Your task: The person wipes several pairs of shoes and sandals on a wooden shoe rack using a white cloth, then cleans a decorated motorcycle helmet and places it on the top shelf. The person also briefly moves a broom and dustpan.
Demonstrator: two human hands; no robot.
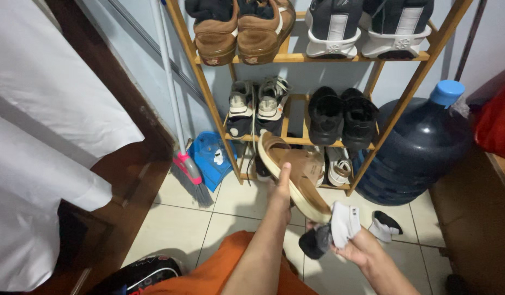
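Left hand (281, 191) grips a tan slip-on shoe (294, 176) from underneath, thumb up along the cream sole edge, fingers hidden behind it. Right hand (357, 248) is closed around a bunched white-and-black sock (333, 228), held just below the shoe's near end.

Shoe is off the floor, in front of the wooden shoe rack (209, 93). Its long axis runs diagonally: far end up and left toward the rack's lowest shelf, near end down and right toward the sock. Sole edge faces left; which end is toe or heel I cannot tell. Sock and shoe's near end look to be touching or nearly so. The right hand is the nearer one to that end; the left holds mid-shoe.

Around them:
- a second white-and-black sock (385, 225) on the tiled floor (181, 224), right of the hands
- a large dark blue water jug (422, 147) beside the rack's right leg
- a broom (189, 175) and blue dustpan (209, 158) leaning to the rack's left
- pairs of brown shoes (241, 30), grey sneakers (258, 101) and black sandals (342, 114) on the shelves
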